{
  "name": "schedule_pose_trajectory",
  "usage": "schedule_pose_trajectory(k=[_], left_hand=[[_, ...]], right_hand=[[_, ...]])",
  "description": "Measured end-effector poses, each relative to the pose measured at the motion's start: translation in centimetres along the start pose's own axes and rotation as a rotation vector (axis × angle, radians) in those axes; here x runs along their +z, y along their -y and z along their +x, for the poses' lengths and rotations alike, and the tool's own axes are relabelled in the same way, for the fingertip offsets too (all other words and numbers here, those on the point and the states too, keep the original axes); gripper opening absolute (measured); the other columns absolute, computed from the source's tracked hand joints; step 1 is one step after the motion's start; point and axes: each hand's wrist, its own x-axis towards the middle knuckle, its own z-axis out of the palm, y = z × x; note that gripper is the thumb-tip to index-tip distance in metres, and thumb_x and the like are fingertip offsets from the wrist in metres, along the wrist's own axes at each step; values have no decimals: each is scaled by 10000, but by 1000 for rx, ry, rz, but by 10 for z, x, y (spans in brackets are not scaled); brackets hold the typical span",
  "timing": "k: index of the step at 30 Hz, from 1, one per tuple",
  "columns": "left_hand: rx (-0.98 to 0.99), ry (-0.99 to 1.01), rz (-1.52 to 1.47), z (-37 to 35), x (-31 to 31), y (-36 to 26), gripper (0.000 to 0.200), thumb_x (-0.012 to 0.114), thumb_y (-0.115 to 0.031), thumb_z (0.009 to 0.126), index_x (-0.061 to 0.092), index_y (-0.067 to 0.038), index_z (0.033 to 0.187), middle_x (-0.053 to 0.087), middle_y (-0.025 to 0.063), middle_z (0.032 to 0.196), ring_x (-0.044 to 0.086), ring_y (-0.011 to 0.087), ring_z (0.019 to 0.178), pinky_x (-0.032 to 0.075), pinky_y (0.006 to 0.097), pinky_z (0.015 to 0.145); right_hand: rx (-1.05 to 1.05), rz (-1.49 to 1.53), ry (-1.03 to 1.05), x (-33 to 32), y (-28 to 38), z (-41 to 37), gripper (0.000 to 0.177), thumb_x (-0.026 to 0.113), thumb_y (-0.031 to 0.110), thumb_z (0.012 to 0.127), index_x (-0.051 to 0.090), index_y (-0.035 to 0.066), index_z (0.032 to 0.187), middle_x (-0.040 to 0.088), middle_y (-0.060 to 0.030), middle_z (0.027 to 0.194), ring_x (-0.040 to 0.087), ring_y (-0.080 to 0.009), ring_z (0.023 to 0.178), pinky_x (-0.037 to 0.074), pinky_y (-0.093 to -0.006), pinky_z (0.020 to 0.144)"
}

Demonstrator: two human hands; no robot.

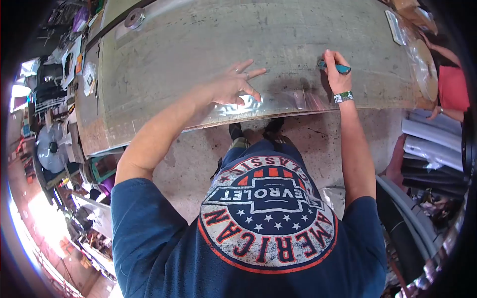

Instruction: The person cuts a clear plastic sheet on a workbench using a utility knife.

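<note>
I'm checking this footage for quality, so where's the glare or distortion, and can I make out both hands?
Head view: fisheye bend, with black corners; head view: bright glare on the table by the left hand, and blown-out light at the lower left edge; head view: both hands readable, the right hand and its tool clear of that glare.

Roll (132,20) left of tool (343,69)
</note>
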Motion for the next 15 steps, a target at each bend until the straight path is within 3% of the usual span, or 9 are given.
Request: schedule_pose_trajectory(k=[1,4,5,8,12,15], left_hand=[[0,-2,0,-1,3,0,613,895,-176,632,765,-367,1200,214,-2,1722,77,402,1587,130,602,1274],[11,-13,19,-2,5,2,606,894,-185,643,762,-374,1202,211,-4,1724,78,408,1586,129,606,1271],[5,-2,26,-3,5,2,602,894,-184,651,760,-375,1206,208,-1,1725,79,409,1586,128,606,1270],[-2,19,41,-4,4,1,591,892,-178,674,757,-376,1214,201,9,1727,81,414,1585,125,609,1268],[16,6,45,-2,9,10,573,886,-171,701,757,-374,1221,195,30,1728,82,420,1583,116,616,1264],[19,7,63,-2,10,9,596,885,-172,690,753,-377,1233,194,29,1729,87,420,1582,115,618,1264]], right_hand=[[-45,-81,-96,3,-1,-5,548,622,527,995,701,-15,983,665,-19,775,605,-132,700,488,-306,678],[349,-290,-12,-8,9,-14,621,554,582,1010,728,-14,1007,721,-58,819,656,-158,689,509,-323,674],[394,-234,-30,-9,11,-24,662,521,610,1014,741,-14,990,735,-68,833,658,-140,674,511,-313,664],[355,-176,-18,-14,46,-74,639,507,581,1033,745,-10,986,741,-74,842,666,-123,709,516,-303,672],[69,49,85,20,85,-183,441,490,336,1093,739,-20,1017,749,-84,909,678,-115,775,522,-294,707],[-32,85,127,74,74,-223,332,518,211,1071,718,-51,1034,739,-145,944,700,-208,805,534,-334,741]])
